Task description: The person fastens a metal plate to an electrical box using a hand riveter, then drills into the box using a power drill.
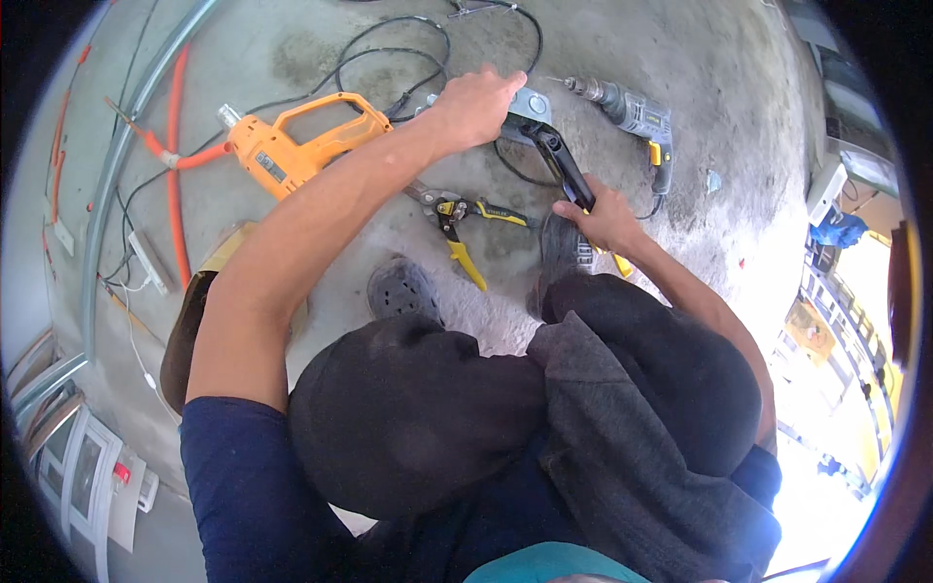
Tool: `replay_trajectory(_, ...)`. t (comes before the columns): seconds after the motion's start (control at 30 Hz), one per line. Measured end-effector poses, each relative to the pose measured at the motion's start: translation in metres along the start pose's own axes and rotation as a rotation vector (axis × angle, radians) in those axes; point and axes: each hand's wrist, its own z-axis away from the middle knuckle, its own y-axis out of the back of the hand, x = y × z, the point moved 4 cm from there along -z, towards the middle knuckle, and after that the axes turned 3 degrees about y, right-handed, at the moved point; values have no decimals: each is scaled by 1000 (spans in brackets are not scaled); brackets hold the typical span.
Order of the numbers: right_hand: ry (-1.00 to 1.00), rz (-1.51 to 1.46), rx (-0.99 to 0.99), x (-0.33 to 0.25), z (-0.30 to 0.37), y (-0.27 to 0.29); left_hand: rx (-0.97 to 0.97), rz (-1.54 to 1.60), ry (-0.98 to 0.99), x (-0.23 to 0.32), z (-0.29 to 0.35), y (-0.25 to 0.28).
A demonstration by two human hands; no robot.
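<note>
Left hand (476, 105): closed down over a grey metal box (530, 105) on the concrete floor (719, 204), pinning it from above.
Right hand (607, 222): fist wrapped round the lower end of a long black-handled tool (559, 160); can't tell the tool type, its head end meets the box under the left hand.
Box vs hands: directly beneath the left palm, well ahead of the right hand, linked to it only by the tool shaft.
Risk 1: tool head slips off the box edge, likely if the pull goes sideways; left fingers sit right at the contact point.
Risk 2: box skids on the dusty floor if the left hand eases its press.
Risk 3: black cable (389, 49) loops just beside the box and could snag.
Nearby: yellow-handled snips (462, 225) between the arms, orange power tool (296, 146) to the left, grey drill (632, 117) to the right, all apart from both hands.
Stance: crouched, shoes (400, 290) near the snips.
</note>
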Motion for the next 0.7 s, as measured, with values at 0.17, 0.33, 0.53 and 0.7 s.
replay_trajectory(0.17, 49, -15, 36, 4, -6, -8, 16, -23, -11, 3, 1, 2)
replay_trajectory(0.33, 49, -68, 97, 12, -15, -18, 32, -36, -33, 2, -2, 1)
replay_trajectory(0.53, 107, -66, 154, 20, -16, -25, 54, -35, -11, 4, 3, 4)
replay_trajectory(0.7, 312, 66, 432, -2, 0, -13, 23, -5, -13, 5, 5, 8)
